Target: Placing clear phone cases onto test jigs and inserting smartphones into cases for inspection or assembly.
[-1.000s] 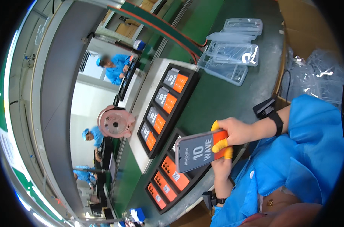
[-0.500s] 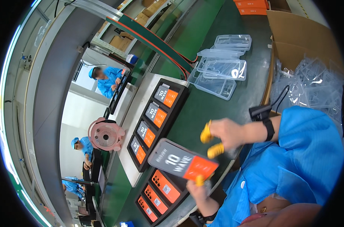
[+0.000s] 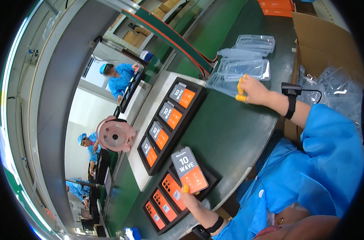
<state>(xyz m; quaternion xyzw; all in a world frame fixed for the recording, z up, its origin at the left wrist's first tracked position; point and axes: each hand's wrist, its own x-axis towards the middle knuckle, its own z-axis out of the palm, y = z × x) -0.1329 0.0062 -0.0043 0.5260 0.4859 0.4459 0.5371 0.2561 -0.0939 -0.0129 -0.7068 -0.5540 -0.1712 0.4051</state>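
right hand (image 3: 254, 89) pinches a clear case (image 3: 224, 85) by its near end — phone (image 3: 189, 169) well off to its left, long axis running out from the left hand (image 3: 188, 197) gripping its orange end.

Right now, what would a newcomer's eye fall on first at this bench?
Probably the grey-and-orange-fronted phone, held in the left hand over a black tray of orange-backed phones. Next might come the right hand, its fingertips covered in yellow, at the edge of a clear plastic case toward the upper right. Left of the picture's middle, the round pink fan stands out too.
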